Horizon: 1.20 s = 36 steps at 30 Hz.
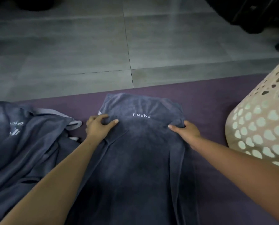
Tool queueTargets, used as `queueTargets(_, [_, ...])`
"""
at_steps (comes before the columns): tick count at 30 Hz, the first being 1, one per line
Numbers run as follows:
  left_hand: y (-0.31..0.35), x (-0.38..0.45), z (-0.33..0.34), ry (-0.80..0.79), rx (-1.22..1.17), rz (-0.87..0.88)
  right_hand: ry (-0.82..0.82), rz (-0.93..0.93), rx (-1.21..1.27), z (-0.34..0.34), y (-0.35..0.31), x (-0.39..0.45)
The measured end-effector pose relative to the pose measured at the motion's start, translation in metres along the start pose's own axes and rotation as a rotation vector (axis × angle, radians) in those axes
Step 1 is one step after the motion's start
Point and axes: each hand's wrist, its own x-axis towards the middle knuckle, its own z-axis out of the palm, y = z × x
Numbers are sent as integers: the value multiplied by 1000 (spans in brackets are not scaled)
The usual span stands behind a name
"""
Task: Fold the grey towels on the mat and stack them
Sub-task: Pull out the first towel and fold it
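Grey towel [135,151] lies lengthwise on the purple mat [208,98], running from the bottom edge of the view up to near the mat's far edge. White lettering [141,115] sits near its far end, upside down to the camera. Far end looks doubled over, with a fold line about level with the hands.

Left hand [98,125] grips the towel's left edge, fingers curled into a bunch of cloth, thumb on top pointing inward. Right hand [185,129] grips the right edge the same way, thumb on top, fingers tucked round the cloth. Both forearms reach in from the bottom corners, wrinkles in the cloth radiating from each grip.

Second towel [25,143] lies crumpled on the left, partly on the mat, with pale trim bands and white print showing; just beside the left hand, touching or not, cannot tell.

Perforated cream basket [262,127] stands on the mat at the right edge, well apart from the held towel. Grey tiled floor [86,54] beyond the mat. Dark shapes at top corners, too blurred to name.
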Motion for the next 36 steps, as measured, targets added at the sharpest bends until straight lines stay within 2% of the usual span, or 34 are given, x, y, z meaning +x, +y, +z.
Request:
queueTargets(2, [7,-11,7,28,28,77,45,1,7,5,3,6])
queueTargets(9, [-5,-24,26,-113,94,114,46,-22,40,20,0,4])
queueTargets(13, [-10,-25,29,-24,45,192,58,-12,92,19,2,4])
queueTargets(15, [-3,-21,23,1,-89,132,97,21,190,16,-2,8])
queueTargets(19, [28,9,-6,43,-522,-18,252,27,381,5,-18,27])
queueTargets(22, [47,43,-21,134,-645,-50,346,-18,378,-5,-31,49])
queueTargets(25, [53,73,-18,167,-575,-94,336,-19,294,-16,-40,76])
queueTargets(29, [42,99,4,114,-261,-96,218,99,132,-9,-32,103])
queueTargets(33, [38,104,16,60,-93,-130,168,33,29,2,-24,100])
queueTargets(36, [46,97,20,13,-129,-168,95,23,-1,0,-23,98])
